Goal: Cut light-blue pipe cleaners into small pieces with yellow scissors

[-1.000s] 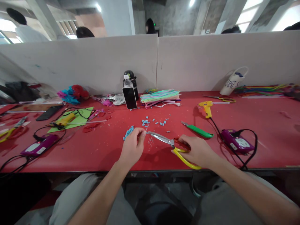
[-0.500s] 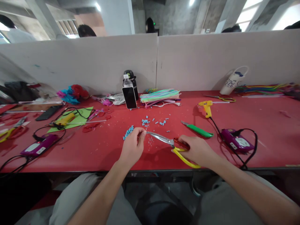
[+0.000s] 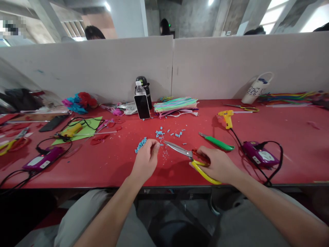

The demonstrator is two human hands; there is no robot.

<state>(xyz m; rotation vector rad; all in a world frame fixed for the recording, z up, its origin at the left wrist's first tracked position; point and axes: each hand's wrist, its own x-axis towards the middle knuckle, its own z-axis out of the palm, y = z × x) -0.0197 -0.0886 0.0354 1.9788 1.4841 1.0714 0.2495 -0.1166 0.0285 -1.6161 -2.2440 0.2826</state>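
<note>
My right hand grips scissors by their red and yellow handles. The blades point left and look nearly closed, their tips a short gap from my left hand. Thumb and forefinger of that left hand are pinched together; what sits between them is too small or hidden to make out. A tiny blue piece shows right by its fingertips. Just behind the left hand is a pile of short blue pieces. More cut blue pieces lie scattered beyond, with fine crumbs on the red table below the blades.
A green utility knife lies to the right, near a yellow glue gun corded to a purple power strip. Pastel pipe cleaners lie behind, beside a phone propped against bottles. A white partition closes the back.
The scissors have drawn slightly right, so their tips have come away from my left fingertips. A small blue piece now shows beside those fingers. My left hand has barely moved.
</note>
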